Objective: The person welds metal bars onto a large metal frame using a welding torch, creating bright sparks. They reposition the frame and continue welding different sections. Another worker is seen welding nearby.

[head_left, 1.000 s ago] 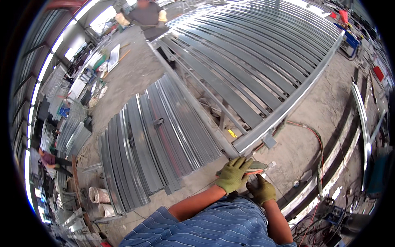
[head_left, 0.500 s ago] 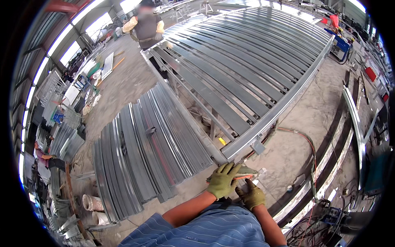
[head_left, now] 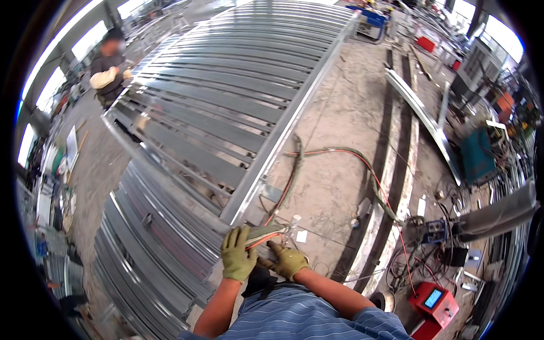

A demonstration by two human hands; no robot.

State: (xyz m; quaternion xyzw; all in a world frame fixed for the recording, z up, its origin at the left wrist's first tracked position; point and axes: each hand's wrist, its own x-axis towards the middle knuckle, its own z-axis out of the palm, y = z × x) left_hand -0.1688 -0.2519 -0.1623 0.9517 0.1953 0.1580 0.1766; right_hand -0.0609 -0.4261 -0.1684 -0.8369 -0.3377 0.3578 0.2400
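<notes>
My left hand (head_left: 238,258), in an olive-green work glove, has its fingers stretched out at the left end of a grey-green sheathed cable bundle (head_left: 264,230). An orange cable (head_left: 262,240) runs along the bundle's near side. Just right of it, my right hand (head_left: 288,261), gloved alike, points leftward with thumb and fingers apart, close under the orange cable. Nothing shows between its fingers. A black item (head_left: 259,281), whose kind I cannot make out, lies between my wrists against my blue striped shirt. Ahead stands a large slatted metal frame (head_left: 266,154), its corner just beyond my left hand.
Long metal profiles (head_left: 144,238) are stacked at left. A sheathed hose (head_left: 376,190) with red cable crosses the floor. Long beams (head_left: 403,164) lie at right, near a red box with a screen (head_left: 433,306) and a teal machine (head_left: 479,156). A co-worker (head_left: 109,71) stands far left.
My view has swung to the right, bringing the red box into sight. My left hand's fingers now point more upward, and the two hands are slightly farther apart.
</notes>
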